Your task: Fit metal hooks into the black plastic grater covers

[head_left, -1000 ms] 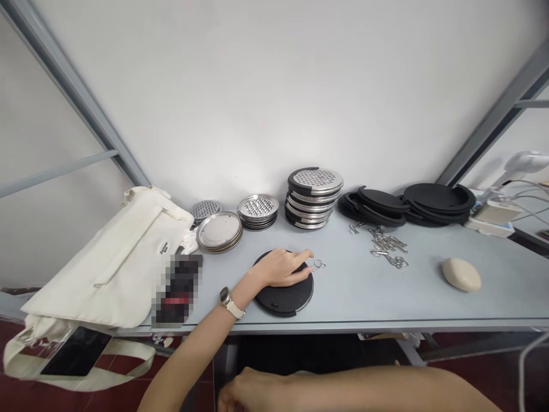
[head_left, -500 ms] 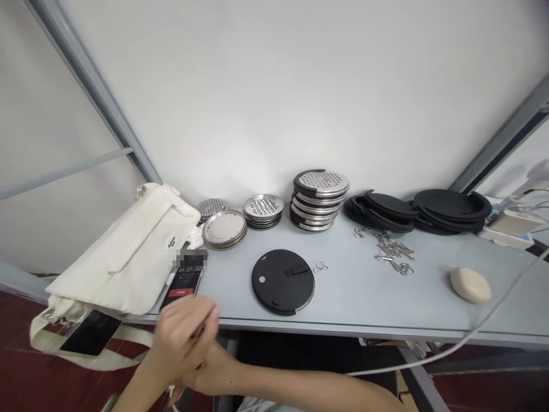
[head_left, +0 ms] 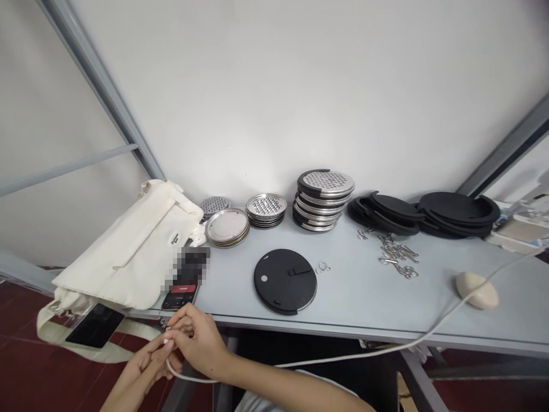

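Both my hands meet below the table's front edge at the lower left. My right hand (head_left: 197, 343) is closed in a pinch on the end of a white cable (head_left: 364, 353), which runs right across the table edge and over the tabletop. My left hand (head_left: 148, 360) is closed beside it, fingers touching the cable end, just under a phone (head_left: 182, 289) with a red button on its screen. A black round disc (head_left: 285, 280) lies flat mid-table with small metal rings (head_left: 322, 267) beside it.
A cream tote bag (head_left: 137, 246) lies at the left, a dark phone (head_left: 94, 325) in its hanging pocket. Along the wall stand stacks of metal perforated discs (head_left: 323, 200), plain metal plates (head_left: 227, 227) and black rings (head_left: 457, 212). Metal hooks (head_left: 397, 252) and a beige soap-like lump (head_left: 478, 290) lie to the right.
My left hand left the black disc and came down below the table edge. A white cable has come into view, and both hands now hold its end near the phone.
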`<state>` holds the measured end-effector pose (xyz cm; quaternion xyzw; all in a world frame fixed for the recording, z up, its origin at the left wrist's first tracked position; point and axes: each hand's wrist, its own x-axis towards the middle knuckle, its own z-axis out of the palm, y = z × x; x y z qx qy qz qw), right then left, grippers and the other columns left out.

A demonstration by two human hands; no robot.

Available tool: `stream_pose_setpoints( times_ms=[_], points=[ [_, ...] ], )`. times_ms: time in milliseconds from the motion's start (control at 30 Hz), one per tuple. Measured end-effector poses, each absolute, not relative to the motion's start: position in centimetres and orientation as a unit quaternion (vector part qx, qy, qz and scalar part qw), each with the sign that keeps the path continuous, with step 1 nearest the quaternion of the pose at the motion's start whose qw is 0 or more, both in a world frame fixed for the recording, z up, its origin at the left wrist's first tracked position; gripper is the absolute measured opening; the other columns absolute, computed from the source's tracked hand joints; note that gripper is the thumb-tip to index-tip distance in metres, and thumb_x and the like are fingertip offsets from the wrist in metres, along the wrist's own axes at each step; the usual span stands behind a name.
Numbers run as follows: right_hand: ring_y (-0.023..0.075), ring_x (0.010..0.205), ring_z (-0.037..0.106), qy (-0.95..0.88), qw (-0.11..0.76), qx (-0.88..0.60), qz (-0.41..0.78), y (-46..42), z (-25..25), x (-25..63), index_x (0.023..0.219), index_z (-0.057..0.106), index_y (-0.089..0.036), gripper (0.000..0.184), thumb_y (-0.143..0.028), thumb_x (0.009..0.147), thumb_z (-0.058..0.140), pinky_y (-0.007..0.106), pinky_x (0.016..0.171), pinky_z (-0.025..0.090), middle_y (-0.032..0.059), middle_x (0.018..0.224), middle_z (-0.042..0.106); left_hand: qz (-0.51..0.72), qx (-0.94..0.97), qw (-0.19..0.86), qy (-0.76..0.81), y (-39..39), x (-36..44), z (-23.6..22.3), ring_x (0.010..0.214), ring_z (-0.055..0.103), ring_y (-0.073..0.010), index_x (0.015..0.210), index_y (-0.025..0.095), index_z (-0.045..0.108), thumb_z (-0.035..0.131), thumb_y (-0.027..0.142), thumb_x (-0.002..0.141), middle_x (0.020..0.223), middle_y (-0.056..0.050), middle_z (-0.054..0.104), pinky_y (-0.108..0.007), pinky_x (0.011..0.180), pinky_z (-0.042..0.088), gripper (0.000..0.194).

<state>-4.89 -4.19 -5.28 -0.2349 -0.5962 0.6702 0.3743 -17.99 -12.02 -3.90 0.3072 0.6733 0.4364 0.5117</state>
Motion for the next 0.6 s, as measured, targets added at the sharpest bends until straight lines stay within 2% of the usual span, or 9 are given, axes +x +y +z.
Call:
stream_pose_setpoints(
  times_ms=[167,333,433,600],
  points=[
    [0.0118,0.083,0.062,-0.714,0.389,-0.206,0.544,-3.8,-3.5,-1.9,0.105,0.051,-0.02,0.02,-0.014,0.087,0.043,0.023,0.077,0.048,0.0017,0.09,0.064,0.475,0.286,0.49,0.672,-11.4,-18.3,-4.0,0.064,0.056,-0.0164,0.084,0.015,0.067,0.076,0.055,0.061,0.065,-0.002,0.059,-0.025,0.065,0.048,0.048],
    [0.0085,0.063,0.056,-0.789,0.328,-0.197,0.48,-3.5,-2.4,2.1,0.096,0.053,-0.02,0.019,-0.01,0.085,0.04,0.017,0.06,0.043,-0.0024,0.074,0.061,0.507,0.203,0.519,0.658,-10.5,-17.8,-4.4,0.058,0.052,-0.0161,0.069,0.015,0.065,0.081,0.06,0.043,0.06,-0.001,0.055,-0.025,0.054,0.045,0.054],
    [0.0074,0.058,0.052,-0.801,0.32,-0.198,0.465,-3.6,-2.3,3.6,0.095,0.053,-0.02,0.021,-0.008,0.082,0.041,0.016,0.057,0.04,-0.0036,0.07,0.058,0.511,0.202,0.543,0.635,-10.2,-17.5,-4.1,0.06,0.05,-0.0151,0.068,0.014,0.065,0.08,0.06,0.044,0.063,-0.002,0.055,-0.024,0.054,0.043,0.054],
    [0.0074,0.055,0.049,-0.816,0.295,-0.213,0.449,-3.8,-2.6,4.8,0.095,0.054,-0.02,0.02,-0.01,0.082,0.042,0.016,0.055,0.038,-0.0042,0.066,0.054,0.498,0.248,0.519,0.649,-9.8,-17.7,-4.2,0.061,0.046,-0.0122,0.066,0.014,0.063,0.079,0.052,0.057,0.064,0.0,0.052,-0.021,0.058,0.042,0.042]
  ],
)
